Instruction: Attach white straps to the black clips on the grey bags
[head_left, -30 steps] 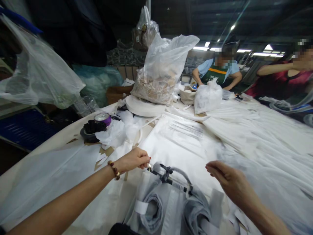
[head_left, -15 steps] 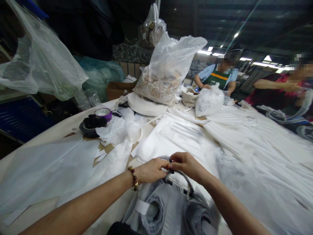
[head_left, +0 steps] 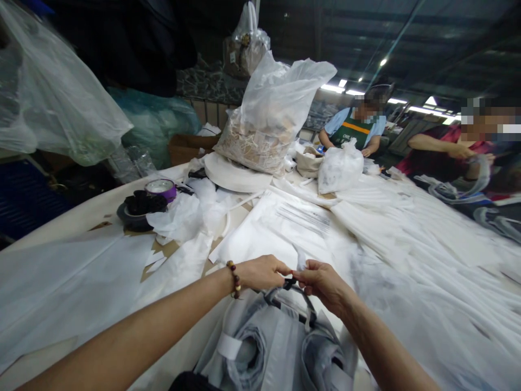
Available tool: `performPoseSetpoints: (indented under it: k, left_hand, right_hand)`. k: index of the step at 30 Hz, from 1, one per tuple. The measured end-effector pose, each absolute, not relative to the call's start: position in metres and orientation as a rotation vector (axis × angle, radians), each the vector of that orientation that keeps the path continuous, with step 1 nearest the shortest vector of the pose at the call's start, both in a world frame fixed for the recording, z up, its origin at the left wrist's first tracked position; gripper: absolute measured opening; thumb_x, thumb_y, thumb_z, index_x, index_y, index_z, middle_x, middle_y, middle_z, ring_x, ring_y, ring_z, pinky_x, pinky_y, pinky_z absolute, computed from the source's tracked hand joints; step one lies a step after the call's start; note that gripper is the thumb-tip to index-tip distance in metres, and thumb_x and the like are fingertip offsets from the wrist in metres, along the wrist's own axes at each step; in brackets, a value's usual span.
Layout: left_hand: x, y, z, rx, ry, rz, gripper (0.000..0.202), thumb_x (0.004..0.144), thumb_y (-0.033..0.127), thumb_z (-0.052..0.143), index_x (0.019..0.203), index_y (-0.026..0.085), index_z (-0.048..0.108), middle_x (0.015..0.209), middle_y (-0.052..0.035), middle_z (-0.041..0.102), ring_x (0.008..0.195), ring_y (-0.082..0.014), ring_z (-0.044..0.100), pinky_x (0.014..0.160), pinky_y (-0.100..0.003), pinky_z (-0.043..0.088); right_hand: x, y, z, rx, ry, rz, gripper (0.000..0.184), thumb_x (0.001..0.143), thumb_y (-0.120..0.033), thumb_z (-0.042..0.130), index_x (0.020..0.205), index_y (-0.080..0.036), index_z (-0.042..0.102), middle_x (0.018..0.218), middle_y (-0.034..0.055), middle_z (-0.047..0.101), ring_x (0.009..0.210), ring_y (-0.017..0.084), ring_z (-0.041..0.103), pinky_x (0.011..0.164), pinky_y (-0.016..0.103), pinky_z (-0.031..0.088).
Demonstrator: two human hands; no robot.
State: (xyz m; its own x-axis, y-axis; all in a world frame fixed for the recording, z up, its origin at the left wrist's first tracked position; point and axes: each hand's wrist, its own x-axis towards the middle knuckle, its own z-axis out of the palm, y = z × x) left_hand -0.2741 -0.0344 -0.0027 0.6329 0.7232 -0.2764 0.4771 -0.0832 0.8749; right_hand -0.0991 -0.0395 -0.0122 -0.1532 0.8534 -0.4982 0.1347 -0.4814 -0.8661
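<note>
A grey bag (head_left: 280, 342) with rolled grey side pieces and a white band round the left one lies in front of me. Its looped handle (head_left: 310, 309) arches up toward my fingers. My left hand (head_left: 260, 271), below a beaded bracelet (head_left: 234, 279), pinches a small black strip (head_left: 290, 283) at the top of the handle. From the other side my right hand (head_left: 325, 282) closes on the same spot, thumb and finger meeting the left fingertips. A pale grey strip (head_left: 300, 257) sticks up beside the right fingers; its lower end is hidden.
White sheets (head_left: 407, 239) cover much of the table. A purple tape roll (head_left: 160, 189) and a dark roll (head_left: 136, 217) lie left, near crumpled white wrapping (head_left: 179, 217). Behind are a wide white roll (head_left: 236, 175) and a large plastic bag (head_left: 268, 130). Two people work at the far right.
My hands have moved slightly right over the handle and still pinch the black strip. The pale grey strip now stands up beside my right fingers. The view has shifted a little.
</note>
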Motion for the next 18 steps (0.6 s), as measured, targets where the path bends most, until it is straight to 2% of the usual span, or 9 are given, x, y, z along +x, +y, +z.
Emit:
performPoseSetpoints:
  k: [2, 5, 7, 11, 13, 18]
  left_hand:
    - [-0.267, -0.033, -0.005, 1.671, 1.027, 0.302, 0.032, 0.071, 0.025, 0.042, 0.089, 0.013, 0.066, 0.056, 0.0035, 0.044, 0.053, -0.0095, 0.035, 0.049, -0.02, 0.027]
    - [-0.26, -0.033, -0.008, 1.639, 1.086, 0.316, 0.026, 0.071, 0.03, 0.045, 0.062, 0.011, 0.061, 0.048, 0.0046, 0.035, 0.048, -0.0089, 0.031, 0.045, -0.022, 0.021]
    - [-0.26, -0.033, -0.008, 1.645, 1.104, 0.315, 0.026, 0.069, 0.029, 0.046, 0.05, 0.013, 0.053, 0.043, 0.0053, 0.031, 0.046, -0.0084, 0.028, 0.044, -0.023, 0.018]
    - [-0.265, -0.035, -0.006, 1.641, 1.077, 0.307, 0.012, 0.06, 0.019, 0.051, 0.059, 0.013, 0.061, 0.045, 0.0063, 0.038, 0.048, -0.0081, 0.031, 0.046, -0.023, 0.02]
    - [-0.266, -0.036, -0.006, 1.615, 1.073, 0.31, 0.012, 0.055, 0.015, 0.052, 0.061, 0.013, 0.062, 0.047, 0.0065, 0.041, 0.049, -0.0078, 0.033, 0.046, -0.022, 0.022]
    - [-0.258, -0.034, -0.012, 1.505, 1.086, 0.341, 0.013, 0.049, 0.01, 0.052, 0.059, 0.011, 0.06, 0.047, 0.0061, 0.041, 0.049, -0.0081, 0.035, 0.045, -0.022, 0.022]
  right_hand:
    - [-0.098, -0.041, -0.013, -1.573, -1.112, 1.668, 0.029, 0.044, -0.026, 0.072, 0.053, -0.017, 0.046, 0.047, -0.0043, 0.049, 0.047, 0.007, 0.043, 0.045, 0.02, 0.028]
    - [-0.097, -0.042, -0.013, -1.605, -1.105, 1.628, 0.03, 0.044, -0.028, 0.074, 0.052, -0.017, 0.048, 0.047, -0.0043, 0.048, 0.047, 0.007, 0.042, 0.045, 0.021, 0.027]
    - [-0.096, -0.044, -0.012, -1.608, -1.122, 1.602, 0.029, 0.045, -0.03, 0.075, 0.052, -0.016, 0.05, 0.047, -0.0039, 0.05, 0.047, 0.008, 0.042, 0.046, 0.022, 0.027]
    - [-0.096, -0.045, -0.009, -1.574, -1.189, 1.553, 0.025, 0.049, -0.029, 0.073, 0.055, -0.016, 0.053, 0.052, -0.0027, 0.055, 0.054, 0.01, 0.049, 0.052, 0.024, 0.031]
    - [-0.097, -0.046, -0.007, -1.565, -1.211, 1.549, 0.021, 0.05, -0.028, 0.07, 0.056, -0.016, 0.053, 0.053, -0.0022, 0.056, 0.055, 0.011, 0.05, 0.055, 0.025, 0.033]
    - [-0.104, -0.048, -0.007, -1.547, -1.236, 1.544, 0.022, 0.05, -0.027, 0.065, 0.049, -0.018, 0.046, 0.047, -0.0047, 0.05, 0.048, 0.009, 0.042, 0.052, 0.025, 0.029]
